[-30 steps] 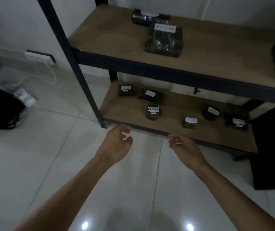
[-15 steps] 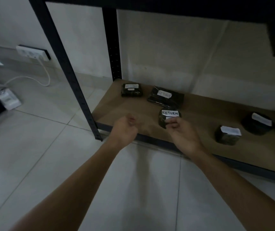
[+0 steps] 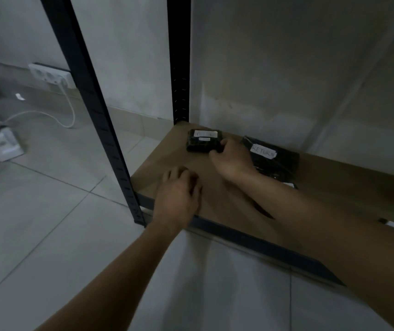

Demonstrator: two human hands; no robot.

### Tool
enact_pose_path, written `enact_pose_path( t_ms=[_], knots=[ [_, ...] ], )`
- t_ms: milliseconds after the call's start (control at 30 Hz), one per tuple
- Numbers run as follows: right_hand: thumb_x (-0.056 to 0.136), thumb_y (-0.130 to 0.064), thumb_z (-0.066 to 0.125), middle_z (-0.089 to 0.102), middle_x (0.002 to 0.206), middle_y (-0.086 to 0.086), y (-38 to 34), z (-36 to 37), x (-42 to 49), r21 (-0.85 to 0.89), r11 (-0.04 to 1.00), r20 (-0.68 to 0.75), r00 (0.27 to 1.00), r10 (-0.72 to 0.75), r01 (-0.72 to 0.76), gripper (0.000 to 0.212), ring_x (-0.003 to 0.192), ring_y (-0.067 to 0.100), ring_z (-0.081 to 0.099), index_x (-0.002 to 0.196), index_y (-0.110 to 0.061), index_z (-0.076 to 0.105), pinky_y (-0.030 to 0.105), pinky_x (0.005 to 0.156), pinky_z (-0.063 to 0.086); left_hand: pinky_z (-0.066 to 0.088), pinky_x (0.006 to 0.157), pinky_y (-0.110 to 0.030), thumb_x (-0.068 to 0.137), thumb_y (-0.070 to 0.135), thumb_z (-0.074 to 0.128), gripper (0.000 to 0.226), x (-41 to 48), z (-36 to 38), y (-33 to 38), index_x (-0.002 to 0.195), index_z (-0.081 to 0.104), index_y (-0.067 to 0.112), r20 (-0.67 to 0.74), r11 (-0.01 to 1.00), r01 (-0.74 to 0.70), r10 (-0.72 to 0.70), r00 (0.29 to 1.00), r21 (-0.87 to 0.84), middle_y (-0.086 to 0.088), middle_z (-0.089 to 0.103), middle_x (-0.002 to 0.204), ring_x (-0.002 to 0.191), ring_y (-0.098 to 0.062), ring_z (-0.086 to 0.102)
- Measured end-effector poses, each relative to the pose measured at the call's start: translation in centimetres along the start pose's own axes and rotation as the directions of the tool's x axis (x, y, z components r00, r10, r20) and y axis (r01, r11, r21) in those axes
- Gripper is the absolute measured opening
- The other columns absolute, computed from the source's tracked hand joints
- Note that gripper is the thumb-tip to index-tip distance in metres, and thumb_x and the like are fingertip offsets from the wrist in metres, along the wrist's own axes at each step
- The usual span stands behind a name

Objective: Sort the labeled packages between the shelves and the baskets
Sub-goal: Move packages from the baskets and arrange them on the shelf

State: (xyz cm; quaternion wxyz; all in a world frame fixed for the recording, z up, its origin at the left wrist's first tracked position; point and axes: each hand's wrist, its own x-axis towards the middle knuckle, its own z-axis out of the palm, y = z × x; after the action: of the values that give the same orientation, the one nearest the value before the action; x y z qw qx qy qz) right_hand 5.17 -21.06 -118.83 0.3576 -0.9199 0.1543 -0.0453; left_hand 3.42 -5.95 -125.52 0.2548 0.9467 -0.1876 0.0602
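On the back left of the brown bottom shelf (image 3: 165,161) lies a small black package (image 3: 199,142) with a white label I cannot read. My right hand (image 3: 234,161) reaches over the board, its thumb and fingers closed on that package's right end. Just to the right lies a flat black package (image 3: 279,163) labelled RETURN, partly under my wrist. My left hand (image 3: 179,194) rests palm down near the shelf's front left corner, fingers curled together, holding nothing. My right forearm hides the shelf behind it.
The rack's dark front post (image 3: 91,103) and back post (image 3: 180,68) stand at the left end of the shelf. A wall socket (image 3: 48,74) with a white cable and a white box (image 3: 3,144) lie left on the tiled floor. The wall is close behind.
The view has dropped closer to the bottom shelf. My right hand has left the round RETURN package and gone back left to the small package. My left hand has moved over the board.
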Motion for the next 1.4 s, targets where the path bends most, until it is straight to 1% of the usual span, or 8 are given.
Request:
enact_pose_path(
  t_ms=[233, 433, 767, 833, 967, 1100, 1233, 1400],
  knots=[
    [0.101, -0.031, 0.048, 0.045, 0.136, 0.02, -0.8, 1.8, 5.5, -0.079, 0.995, -0.053, 0.997, 0.053, -0.057, 0.047, 0.121, 0.036, 0.049, 0.136, -0.001, 0.037, 0.037, 0.093, 0.043, 0.04, 0.099, -0.041, 0.097, 0.041, 0.033, 0.034, -0.1, 0.8, 0.1, 0.117, 0.054, 0.022, -0.03, 0.987, -0.06, 0.065, 0.997, 0.152, -0.002, 0.05, 0.124, 0.113, -0.024, 0.049],
    [0.099, -0.033, 0.054, 0.058, 0.131, 0.017, -1.5, 2.3, 7.9, -0.064, 0.971, -0.035, 0.973, 0.227, -0.228, 0.047, 0.115, 0.033, 0.058, 0.133, -0.001, 0.052, 0.03, 0.078, 0.042, 0.005, 0.122, -0.038, 0.102, 0.041, 0.015, 0.054, -0.1, 0.9, 0.3, 0.152, 0.021, 0.024, 0.042, 0.979, -0.012, 0.003, 0.999, 0.204, -0.001, 0.016, 0.161, 0.149, -0.018, 0.01],
    [0.074, -0.026, 0.084, 0.055, 0.13, 0.011, -0.9, 2.2, 4.7, 0.322, 0.924, -0.059, 0.97, 0.236, -0.205, 0.073, 0.118, 0.028, 0.055, 0.132, -0.005, 0.044, 0.037, 0.1, 0.048, 0.004, 0.12, -0.037, 0.098, 0.043, 0.01, 0.058, -0.2, 0.6, 0.3, 0.152, 0.022, 0.024, 0.075, 0.973, -0.012, -0.005, 0.997, 0.23, -0.001, 0.018, 0.161, 0.149, -0.019, 0.012],
    [0.071, -0.025, 0.086, 0.062, 0.126, 0.011, -0.6, 2.2, 3.6, 0.497, 0.839, -0.027, 0.963, 0.269, -0.221, 0.068, 0.109, 0.026, 0.062, 0.127, -0.006, 0.053, 0.039, 0.097, 0.052, 0.001, 0.12, -0.037, 0.1, 0.043, 0.011, 0.057, -0.1, 0.5, 0.4, 0.153, 0.018, 0.023, 0.105, 0.972, -0.012, -0.013, 0.994, 0.233, -0.003, 0.015, 0.162, 0.149, -0.019, 0.008],
    [0.081, -0.018, 0.077, 0.071, 0.101, 0.008, -0.7, 0.6, 0.5, 0.739, 0.567, 0.203, 0.923, 0.327, -0.364, 0.033, 0.077, 0.016, 0.066, 0.11, -0.011, 0.063, 0.027, 0.061, 0.054, -0.002, 0.121, -0.043, 0.101, 0.045, 0.011, 0.06, -0.6, -0.1, 0.6, 0.154, 0.009, 0.017, 0.204, 0.968, -0.053, 0.001, 0.979, 0.247, -0.007, 0.006, 0.163, 0.15, -0.022, 0.0],
    [0.089, -0.014, 0.069, 0.069, 0.111, 0.012, -0.7, -1.9, -2.7, 0.816, 0.405, 0.319, 0.905, 0.281, -0.413, 0.028, 0.096, 0.023, 0.066, 0.116, -0.011, 0.06, 0.034, 0.074, 0.057, -0.001, 0.121, -0.044, 0.102, 0.047, 0.014, 0.063, -2.6, -1.6, 1.0, 0.154, 0.008, 0.014, 0.338, 0.972, -0.107, 0.031, 0.941, 0.21, -0.01, 0.005, 0.162, 0.15, -0.024, -0.002],
    [0.09, -0.012, 0.067, 0.068, 0.111, 0.013, -1.2, -5.2, -6.6, 0.847, 0.308, 0.345, 0.889, 0.302, -0.434, 0.021, 0.101, 0.025, 0.065, 0.11, -0.013, 0.061, 0.035, 0.076, 0.056, 0.027, 0.111, -0.041, 0.098, 0.036, 0.038, 0.037, -4.3, -5.4, 2.3, 0.129, 0.048, 0.019, 0.387, 0.987, -0.086, 0.026, 0.922, 0.138, -0.005, 0.042, 0.141, 0.129, -0.025, 0.041],
    [0.086, -0.015, 0.07, 0.072, 0.108, 0.013, -1.9, -8.9, -13.0, 0.81, 0.228, 0.41, 0.799, 0.439, -0.541, 0.034, 0.087, 0.023, 0.068, 0.118, -0.009, 0.062, 0.029, 0.055, 0.053, 0.047, 0.089, -0.042, 0.084, 0.024, 0.047, 0.022, -6.1, -9.8, 5.5, 0.103, 0.058, 0.018, 0.297, 1.0, -0.026, 0.025, 0.955, 0.0, -0.004, 0.062, 0.107, 0.097, -0.026, 0.06]
  ],
)
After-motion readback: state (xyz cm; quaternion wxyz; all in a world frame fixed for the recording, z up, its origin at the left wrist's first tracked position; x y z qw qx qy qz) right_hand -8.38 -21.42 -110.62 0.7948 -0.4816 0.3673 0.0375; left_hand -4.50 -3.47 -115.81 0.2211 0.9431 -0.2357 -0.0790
